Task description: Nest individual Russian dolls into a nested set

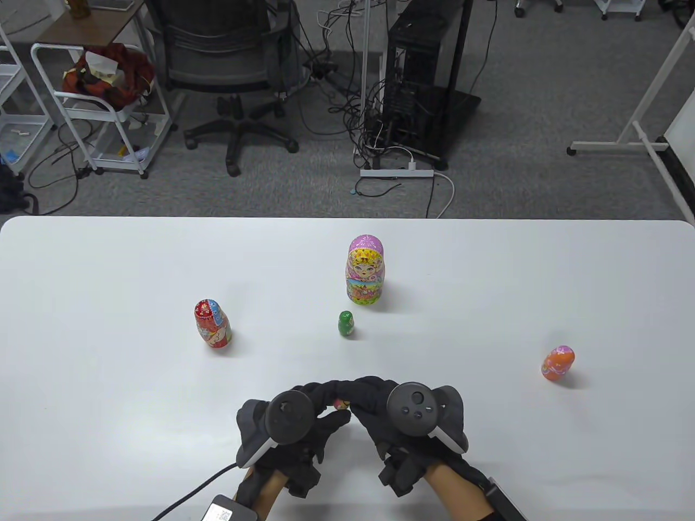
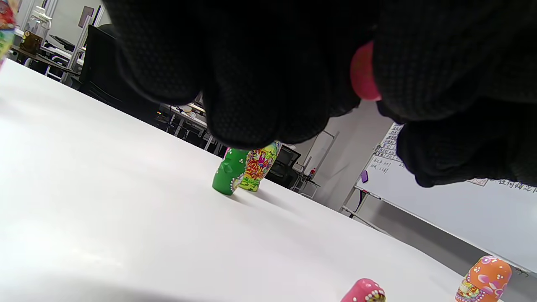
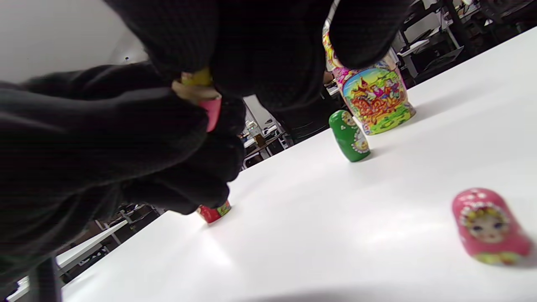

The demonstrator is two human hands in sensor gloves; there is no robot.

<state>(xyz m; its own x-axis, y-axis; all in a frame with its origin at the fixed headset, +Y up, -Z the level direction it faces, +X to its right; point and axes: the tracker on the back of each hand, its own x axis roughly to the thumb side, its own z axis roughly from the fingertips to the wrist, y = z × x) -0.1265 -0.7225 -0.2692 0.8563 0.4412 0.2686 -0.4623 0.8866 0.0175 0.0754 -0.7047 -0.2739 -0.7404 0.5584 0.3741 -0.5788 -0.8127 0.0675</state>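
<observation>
Both gloved hands meet near the table's front edge. My left hand [image 1: 326, 412] and right hand [image 1: 361, 399] together pinch a small pink and yellow doll piece [image 1: 342, 404] just above the table. It shows as a pink edge in the left wrist view [image 2: 363, 71] and between the fingers in the right wrist view [image 3: 208, 110]. A tiny pink doll [image 3: 488, 226] sits on the table under the hands, hidden in the table view. A small green doll [image 1: 346, 323] stands in front of the large pink and yellow doll [image 1: 365, 269]. Both stand beyond the hands.
A red doll [image 1: 212, 324] stands to the left and an orange doll [image 1: 557, 363] to the right on the white table [image 1: 108, 271]. The table's far edge borders a floor with a chair, cart and cables. A cable runs from the left wrist.
</observation>
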